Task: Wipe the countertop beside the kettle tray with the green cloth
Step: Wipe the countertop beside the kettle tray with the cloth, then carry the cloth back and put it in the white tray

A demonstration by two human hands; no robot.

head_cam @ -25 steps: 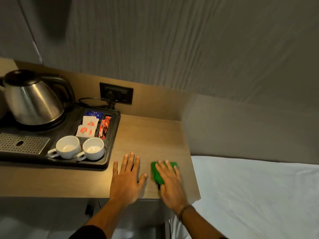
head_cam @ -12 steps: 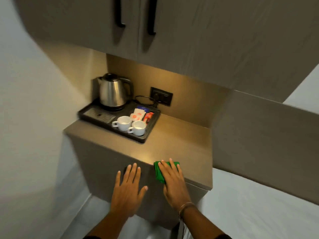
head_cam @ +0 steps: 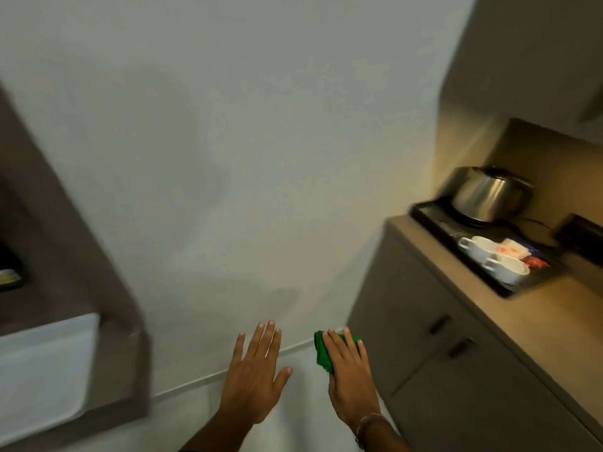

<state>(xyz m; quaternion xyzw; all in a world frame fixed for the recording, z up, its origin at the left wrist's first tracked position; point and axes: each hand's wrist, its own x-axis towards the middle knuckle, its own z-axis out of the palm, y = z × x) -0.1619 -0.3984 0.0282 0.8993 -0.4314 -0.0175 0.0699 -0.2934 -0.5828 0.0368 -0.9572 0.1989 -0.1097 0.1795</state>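
Observation:
My right hand (head_cam: 350, 383) holds the folded green cloth (head_cam: 322, 353) under its fingers, in the air in front of the cabinet and off the countertop (head_cam: 551, 324). Its thumb is hidden beneath the cloth. My left hand (head_cam: 253, 383) hovers beside it with fingers spread and flat, holding nothing. The black kettle tray (head_cam: 489, 281) sits on the counter at the right, carrying a steel kettle (head_cam: 486, 194) and two white cups (head_cam: 496, 259). The whole view is motion-blurred.
Grey cabinet doors with dark handles (head_cam: 424, 340) stand below the counter. A black wall socket (head_cam: 580, 236) is behind the tray. A plain white wall fills the middle. At the left is a brown furniture block with a white cushion (head_cam: 42, 370).
The view has swung left and back from the counter. Both hands have come off the countertop; the right hand has carried the green cloth away with it.

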